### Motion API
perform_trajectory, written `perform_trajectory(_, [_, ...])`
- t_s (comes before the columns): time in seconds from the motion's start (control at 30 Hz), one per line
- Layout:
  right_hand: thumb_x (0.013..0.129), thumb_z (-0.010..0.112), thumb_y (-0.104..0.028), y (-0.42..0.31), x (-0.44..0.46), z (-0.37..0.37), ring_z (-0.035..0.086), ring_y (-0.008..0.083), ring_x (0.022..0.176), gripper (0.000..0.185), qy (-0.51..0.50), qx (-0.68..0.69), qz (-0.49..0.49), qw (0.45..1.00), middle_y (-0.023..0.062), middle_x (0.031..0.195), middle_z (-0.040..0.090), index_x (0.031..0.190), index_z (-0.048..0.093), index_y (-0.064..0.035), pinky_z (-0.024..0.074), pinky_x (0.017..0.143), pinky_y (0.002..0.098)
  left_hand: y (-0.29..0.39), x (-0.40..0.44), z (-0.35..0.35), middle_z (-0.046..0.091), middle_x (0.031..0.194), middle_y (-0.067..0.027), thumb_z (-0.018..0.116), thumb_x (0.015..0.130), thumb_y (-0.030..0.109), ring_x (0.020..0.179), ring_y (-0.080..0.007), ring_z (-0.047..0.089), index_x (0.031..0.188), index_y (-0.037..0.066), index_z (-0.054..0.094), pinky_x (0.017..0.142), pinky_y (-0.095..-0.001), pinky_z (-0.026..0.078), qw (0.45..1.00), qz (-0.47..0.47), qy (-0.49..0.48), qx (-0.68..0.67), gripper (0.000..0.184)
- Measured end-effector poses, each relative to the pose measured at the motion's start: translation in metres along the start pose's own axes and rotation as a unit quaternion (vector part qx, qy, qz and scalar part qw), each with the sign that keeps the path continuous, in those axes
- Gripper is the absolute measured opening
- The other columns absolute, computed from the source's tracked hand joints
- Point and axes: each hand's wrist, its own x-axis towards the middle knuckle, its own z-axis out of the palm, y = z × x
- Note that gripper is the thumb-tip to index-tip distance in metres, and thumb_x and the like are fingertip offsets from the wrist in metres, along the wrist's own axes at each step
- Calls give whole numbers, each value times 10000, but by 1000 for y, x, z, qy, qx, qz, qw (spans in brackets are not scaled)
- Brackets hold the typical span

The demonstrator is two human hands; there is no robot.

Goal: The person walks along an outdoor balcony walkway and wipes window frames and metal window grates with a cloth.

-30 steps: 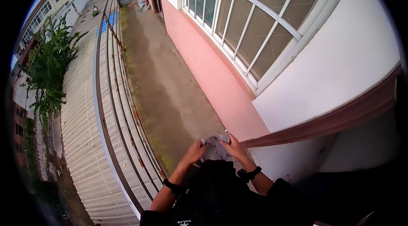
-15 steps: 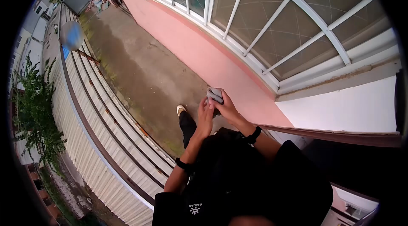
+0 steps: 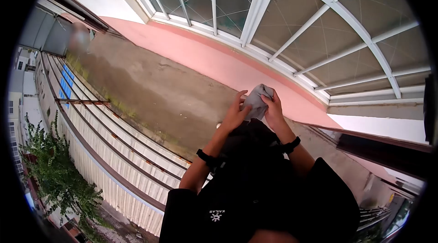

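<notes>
A crumpled grey cloth point(image 3: 256, 103) is between my two hands, in front of my dark clothing. My right hand point(image 3: 275, 113) grips its right side, with the thumb over the front. On the other side, my left hand point(image 3: 235, 113) has its fingers curled at the cloth's left edge, the index finger lifted away from it. Part of the left fingers is behind the cloth. Both wrists carry a black band.
A pink and white wall point(image 3: 200, 55) with barred windows point(image 3: 292, 28) runs along the right. Damp concrete ground point(image 3: 150, 87) stretches ahead. At left stand a corrugated fence point(image 3: 109, 165) with metal rails and a leafy tree point(image 3: 59, 170).
The cloth was bunched small in both hands and now hangs more spread out. My hands have moved apart, and the view has turned.
</notes>
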Motion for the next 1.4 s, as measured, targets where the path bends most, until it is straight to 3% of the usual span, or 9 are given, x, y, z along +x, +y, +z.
perform_trajectory(0.13, [985, 635, -116, 13, 61, 29, 646, 177, 1077, 327, 43, -202, 24, 978, 46, 1176, 638, 1298, 541, -103, 559, 862, 361, -2, 65, -60, 628, 1154, -143, 745, 883, 95, 995, -194, 623, 1367, 51, 516, 816, -330, 531, 998, -21, 30, 46, 538])
perform_trajectory(0.27, [922, 691, -81, 31, 129, 77, 665, 194, 956, 384, 17, -153, 46, 987, 84, 1147, 612, 1247, 489, -84, 611, 816, 436, 34, 126, -120, 642, 1044, -118, 832, 799, 96, 909, -191, 636, 1182, 22, 582, 791, -327, 540, 970, 75, 172, 155, 464])
perform_trajectory(0.33, [909, 684, -46, 43, 166, 95, 658, 214, 969, 380, 12, -133, 68, 989, 110, 1148, 596, 1221, 467, -71, 629, 823, 453, 70, 142, -140, 640, 1049, -109, 825, 813, 88, 910, -178, 639, 1157, 14, 580, 775, -319, 540, 968, -56, 243, -37, 429])
perform_trajectory(0.43, [922, 647, -14, 45, 207, 142, 653, 245, 1051, 362, -17, -25, 81, 996, 128, 1167, 581, 1232, 468, -68, 628, 829, 427, 52, 194, -185, 641, 1061, -99, 797, 846, 68, 916, -177, 659, 1158, -8, 572, 764, -302, 545, 950, 14, 273, -149, 392])
perform_trajectory(0.67, [863, 706, 1, 45, 250, 208, 661, 204, 929, 321, 97, -56, 9, 994, 100, 1067, 597, 1132, 532, -23, 631, 767, 367, 72, 264, -219, 638, 953, -51, 746, 899, 149, 812, -156, 643, 1107, 43, 624, 647, -301, 502, 955, -151, 163, -198, 263])
perform_trajectory(0.93, [862, 758, -49, 61, 266, 256, 663, 189, 939, 372, 231, 1, -39, 972, 92, 1100, 629, 1189, 593, 15, 627, 803, 355, 65, 320, -251, 682, 854, -62, 782, 869, 205, 671, -123, 586, 1072, -51, 679, 540, -276, 443, 990, -118, 80, -11, 342])
perform_trajectory(1.07, [870, 759, -56, 77, 273, 284, 662, 162, 870, 317, 308, 53, -119, 943, 80, 1011, 672, 1151, 664, 56, 591, 754, 301, 49, 348, -264, 683, 799, -71, 785, 864, 215, 633, -129, 584, 1001, -65, 711, 524, -291, 447, 985, -167, 22, -34, 320])
perform_trajectory(1.13, [871, 760, -60, 90, 283, 290, 662, 152, 832, 309, 337, 59, -153, 927, 77, 967, 689, 1141, 687, 71, 575, 734, 285, 43, 361, -263, 692, 926, -108, 713, 922, 139, 779, -182, 668, 1078, -85, 681, 647, -318, 541, 978, -206, -28, -30, 274])
perform_trajectory(1.4, [851, 753, -125, 107, 329, 302, 602, 112, 604, 213, 487, -170, -212, 830, 87, 668, 686, 991, 745, 35, 481, 584, 315, 86, 353, -279, 668, 817, -69, 680, 944, 130, 624, -155, 593, 920, -12, 679, 518, -289, 436, 952, -262, -20, -160, 144])
